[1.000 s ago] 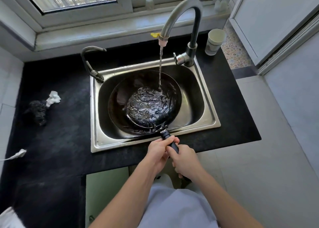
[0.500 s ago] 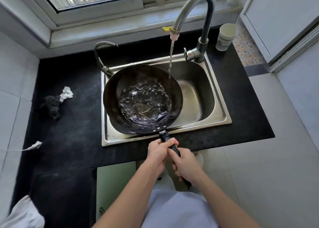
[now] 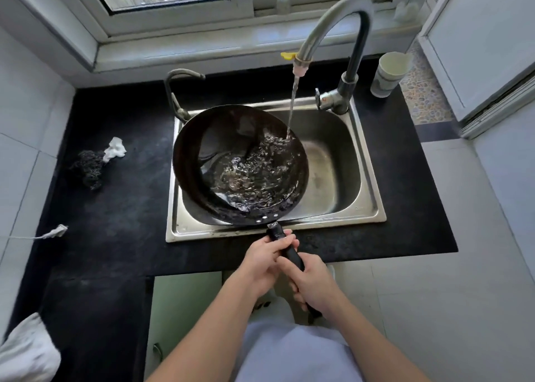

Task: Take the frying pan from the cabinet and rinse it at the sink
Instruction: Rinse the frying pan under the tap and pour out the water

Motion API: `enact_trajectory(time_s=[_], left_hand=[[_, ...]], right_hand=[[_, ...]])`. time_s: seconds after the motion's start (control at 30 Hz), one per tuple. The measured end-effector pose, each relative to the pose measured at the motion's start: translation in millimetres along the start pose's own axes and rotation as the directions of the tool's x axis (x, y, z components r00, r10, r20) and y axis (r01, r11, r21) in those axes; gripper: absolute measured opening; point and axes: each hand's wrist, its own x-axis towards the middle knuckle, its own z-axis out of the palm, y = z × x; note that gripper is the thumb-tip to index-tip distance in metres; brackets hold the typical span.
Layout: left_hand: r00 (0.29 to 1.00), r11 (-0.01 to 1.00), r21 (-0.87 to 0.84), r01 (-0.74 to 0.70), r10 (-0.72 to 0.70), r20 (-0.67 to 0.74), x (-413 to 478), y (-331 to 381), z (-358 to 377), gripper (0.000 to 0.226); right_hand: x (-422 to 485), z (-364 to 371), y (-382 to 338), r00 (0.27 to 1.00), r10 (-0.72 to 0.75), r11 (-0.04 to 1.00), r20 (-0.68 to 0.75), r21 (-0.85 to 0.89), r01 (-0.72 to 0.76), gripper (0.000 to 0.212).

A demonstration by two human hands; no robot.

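A large black frying pan (image 3: 202,161) hangs over the left part of the steel sink (image 3: 367,179), tilted so its right side sits lower. Water sloshes inside it. A stream from the tall curved tap (image 3: 344,14) lands on the pan's far right rim. My left hand (image 3: 265,258) grips the black handle (image 3: 278,234) close to the pan. My right hand (image 3: 311,284) grips the same handle further back, just behind the left. Both hands are over the counter's front edge.
A second, small tap (image 3: 176,92) stands at the sink's back left corner. A paper cup (image 3: 390,73) sits on the black counter (image 3: 115,222) at the back right. A dark scouring pad (image 3: 88,167) and a white wad (image 3: 115,148) lie left of the sink.
The pan has risen from the sink bottom and shifted left, tilting down to the right. The water inside has swung to the right side. Both hands keep their hold on the handle.
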Motion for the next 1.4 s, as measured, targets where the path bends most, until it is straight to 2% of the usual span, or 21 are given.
enact_trajectory(time_s=[0.13,0.33,0.47,0.67,0.73,0.87,1.1,1.4], left_hand=[[0.999,0.998,-0.049,-0.046,0.044,-0.028,0,-7,9,0.026],[0.985,0.989,-0.078,-0.128,0.118,-0.123,1,-9,12,0.015],[0.987,0.982,-0.141,-0.128,0.112,-0.118,0,-11,4,0.018],[0.992,0.933,-0.339,-0.123,0.107,-0.065,8,-19,2,0.032],[0.991,0.919,-0.372,-0.131,0.115,-0.063,10,-22,2,0.028],[0.987,0.94,-0.305,-0.155,0.133,-0.092,8,-22,4,0.016],[0.964,0.937,-0.264,-0.227,0.177,-0.199,4,-18,6,0.012],[0.941,0.943,-0.149,-0.297,0.264,-0.21,3,-14,-5,0.012]], right_hand=[[2,-10,-4,0.999,0.001,1.0,0.046,0.026,-0.002,0.028],[12,-18,-7,0.986,0.042,0.999,0.158,0.019,-0.046,0.021],[13,-14,-9,0.972,0.031,0.997,0.233,0.061,-0.047,0.019],[15,-21,-11,0.971,0.087,0.995,0.222,0.019,-0.094,0.023],[15,-23,-11,0.967,0.108,0.993,0.232,0.016,-0.115,0.022],[14,-27,-12,0.959,0.11,0.992,0.261,0.023,-0.12,0.021],[14,-19,-18,0.956,0.087,0.995,0.279,0.015,-0.094,0.018],[18,-13,-19,0.989,-0.018,0.951,0.148,-0.303,0.063,0.024]])
